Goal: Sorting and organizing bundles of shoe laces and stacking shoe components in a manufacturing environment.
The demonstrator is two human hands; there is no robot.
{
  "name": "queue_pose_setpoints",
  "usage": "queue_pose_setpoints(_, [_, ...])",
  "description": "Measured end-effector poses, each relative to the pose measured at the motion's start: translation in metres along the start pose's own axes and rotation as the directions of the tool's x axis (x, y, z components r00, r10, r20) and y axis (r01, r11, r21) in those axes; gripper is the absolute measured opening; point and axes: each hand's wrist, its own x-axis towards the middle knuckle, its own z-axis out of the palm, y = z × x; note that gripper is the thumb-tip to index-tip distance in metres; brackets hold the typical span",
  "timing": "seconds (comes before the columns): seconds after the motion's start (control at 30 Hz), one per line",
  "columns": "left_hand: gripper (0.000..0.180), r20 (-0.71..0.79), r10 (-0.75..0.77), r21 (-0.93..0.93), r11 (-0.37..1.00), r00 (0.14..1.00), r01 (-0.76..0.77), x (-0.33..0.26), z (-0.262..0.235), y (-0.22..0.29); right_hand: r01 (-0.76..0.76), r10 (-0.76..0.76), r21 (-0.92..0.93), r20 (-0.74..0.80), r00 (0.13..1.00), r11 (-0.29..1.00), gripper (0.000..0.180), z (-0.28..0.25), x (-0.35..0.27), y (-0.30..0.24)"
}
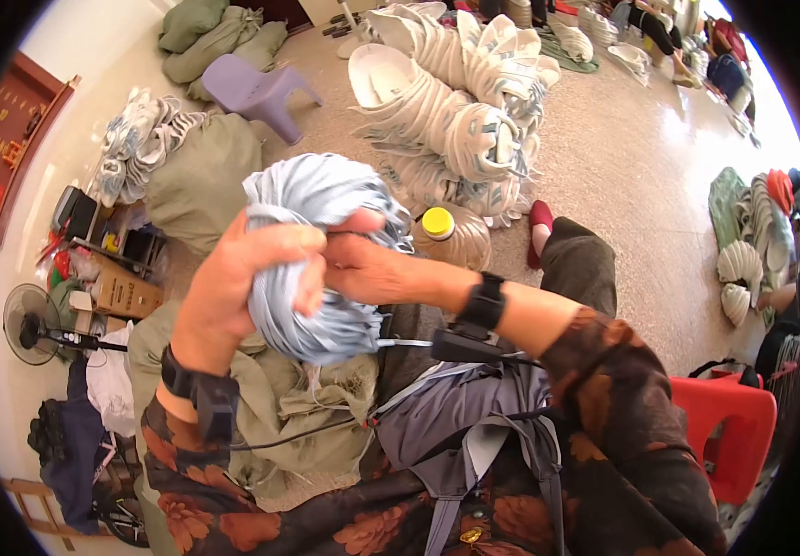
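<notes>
A thick bundle of pale blue flat laces [321, 324] is held up in front of me, above my lap. My left hand [250, 264] is wrapped round its left side, thumb on top. Closed fingers of my right hand [368, 264] press into the middle of the bundle, meeting the left fingertips; whether they pinch a single strand is hidden. One lace end [405, 343] trails out of the lower right of the bundle, towards my right wrist. A grey apron [460, 417] covers my lap under the hands.
Nested stacks of white shoe uppers [460, 130] stand ahead, behind a yellow-capped plastic jug [456, 241]. Left are a purple stool [256, 93], green sacks [205, 176] and a fan [34, 324]. A red chair [729, 426] stands at the right. Other people sit at the far right.
</notes>
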Motion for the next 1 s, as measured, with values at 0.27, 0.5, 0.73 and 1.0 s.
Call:
queue_pose_setpoints(0.27, [0.049,0.469,0.385,-0.268,0.920,0.795,-0.287,-0.082,-0.024,0.060,-0.480,0.510,0.175,-0.339,0.791,0.860,0.045,-0.064,-0.032,0.111])
queue_pose_setpoints(0.5, [0.047,0.078,0.620,-0.402,0.736,0.781,-0.544,-0.112,-0.025,0.076,-0.366,0.321,-0.498,-0.177,0.930,0.786,0.047,-0.119,-0.069,0.077])
queue_pose_setpoints(0.73, [0.046,-0.204,0.459,-0.326,0.801,0.865,-0.502,-0.103,-0.039,0.110,-0.534,0.534,0.037,-0.094,0.840,0.845,0.056,-0.118,-0.093,0.065])
queue_pose_setpoints(1.0, [0.050,-0.304,0.575,-0.123,0.767,0.759,-0.630,-0.083,-0.178,0.162,-0.417,0.496,0.342,-0.184,0.849,0.842,0.039,-0.161,-0.105,0.068])
